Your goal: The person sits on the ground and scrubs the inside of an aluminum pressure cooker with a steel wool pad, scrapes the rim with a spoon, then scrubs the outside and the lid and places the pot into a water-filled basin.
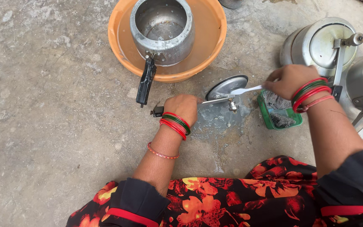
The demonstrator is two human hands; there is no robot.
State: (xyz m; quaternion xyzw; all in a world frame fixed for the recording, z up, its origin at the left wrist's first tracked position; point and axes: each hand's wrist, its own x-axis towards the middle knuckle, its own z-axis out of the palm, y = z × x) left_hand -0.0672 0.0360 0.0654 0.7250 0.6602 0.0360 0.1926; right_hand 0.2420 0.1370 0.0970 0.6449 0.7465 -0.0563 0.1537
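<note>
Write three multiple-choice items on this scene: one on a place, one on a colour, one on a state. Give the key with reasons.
1. Where does the open metal pot stand?
A. Inside the orange basin
B. On a shelf
C. In the green tub

2. What colour is the small tub by the right hand?
A. Blue
B. Green
C. White

3. How is the round lid on the floor?
A. Untouched
B. Held by its handle in the left hand
C. Fixed on a pot

Key: 1 A, the basin's rim surrounds it; 2 B, its walls are green; 3 B, the fingers are closed on the handle.
</note>
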